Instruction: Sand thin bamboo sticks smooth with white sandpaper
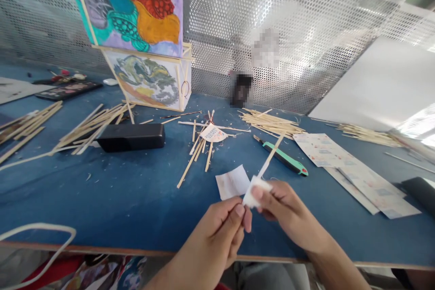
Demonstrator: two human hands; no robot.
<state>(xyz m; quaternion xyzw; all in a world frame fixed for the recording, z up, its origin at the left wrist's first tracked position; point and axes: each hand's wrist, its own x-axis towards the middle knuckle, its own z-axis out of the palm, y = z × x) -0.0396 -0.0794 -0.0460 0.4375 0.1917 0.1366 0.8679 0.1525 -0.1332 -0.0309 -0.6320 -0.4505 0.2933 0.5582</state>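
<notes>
one thin pale wooden stick (272,154) | left hand (220,229) gripped near end | right hand (290,210), alongside, pinched small white paper (250,194) against it

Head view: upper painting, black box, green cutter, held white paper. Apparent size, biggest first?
1. Upper painting
2. Black box
Smallest, unranked: green cutter and held white paper; too alike, paper partly covered.

Left hand (224,229), right hand (287,206): bare. Grey cloth garment (277,277) shows at five o'clock, red fabric edge (222,286) at six.

The held stick (272,156) looks matt wood, the perforated screen (306,22) (metal) glossy.
</notes>
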